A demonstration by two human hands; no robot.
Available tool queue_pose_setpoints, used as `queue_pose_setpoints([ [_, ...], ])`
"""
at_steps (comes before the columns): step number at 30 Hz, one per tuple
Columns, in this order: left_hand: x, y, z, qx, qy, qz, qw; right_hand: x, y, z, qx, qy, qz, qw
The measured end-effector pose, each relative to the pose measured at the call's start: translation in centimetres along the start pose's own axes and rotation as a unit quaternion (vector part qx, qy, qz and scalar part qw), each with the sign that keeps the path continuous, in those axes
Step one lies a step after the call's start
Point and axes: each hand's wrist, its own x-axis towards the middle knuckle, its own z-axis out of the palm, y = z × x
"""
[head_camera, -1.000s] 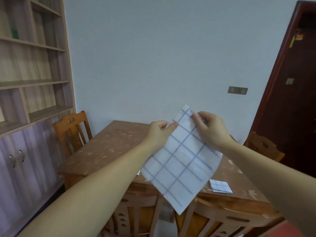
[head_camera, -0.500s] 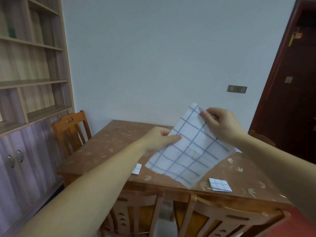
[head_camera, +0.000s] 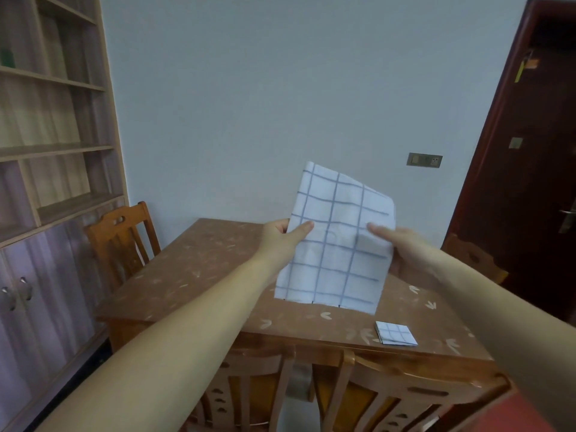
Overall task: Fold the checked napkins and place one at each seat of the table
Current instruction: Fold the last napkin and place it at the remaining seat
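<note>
Two hands up in head view, both on one checked napkin. Left hand pinches the napkin's left edge: thumb lies across the front, fingers go behind the cloth. Right hand grips the right edge the same way, thumb on the front, the other fingers hidden behind the fabric. Napkin is between the hands, held up off the worktop, roughly upright and slightly skewed. Its top corner stands above both hands and its bottom edge hangs below them. Cannot tell if that bottom edge touches the worktop. Cloth is white with a thin blue grid; cannot tell if it is single or doubled. A second napkin, the folded napkin, lies flat as a small square on the worktop, below the right hand and slightly to its right, close to the near edge and well apart from the held one. Worktop is brown with pale leaf marks and runs under and beyond both hands. Left chair is out past the left hand, right chair just beyond the right hand, and two near chairs sit tucked in below the forearms. Shelf unit is far left of the left hand, dark door right of the right hand, and wall socket above the right hand.
</note>
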Motion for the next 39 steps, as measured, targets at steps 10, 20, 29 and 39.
queue_pose_setpoints([
  [10, 0.8, -1.5, -0.9, 0.043, -0.024, -0.034, 0.998, -0.2, 0.5, -0.4, -0.124, 0.062, 0.007, 0.990],
  [20, 0.1, -0.6, -0.8, 0.073, -0.087, -0.053, 0.992, -0.5, 0.6, -2.6, -0.136, 0.042, 0.004, 0.990],
  [29, 0.0, -0.6, -1.2, 0.004, -0.110, -0.078, 0.991, -1.1, 0.6, -3.3, -0.136, -0.004, -0.025, 0.990],
  [39, 0.4, -0.4, -1.1, -0.048, -0.062, -0.136, 0.988, -1.5, 0.0, -3.6, -0.187, 0.003, -0.057, 0.981],
])
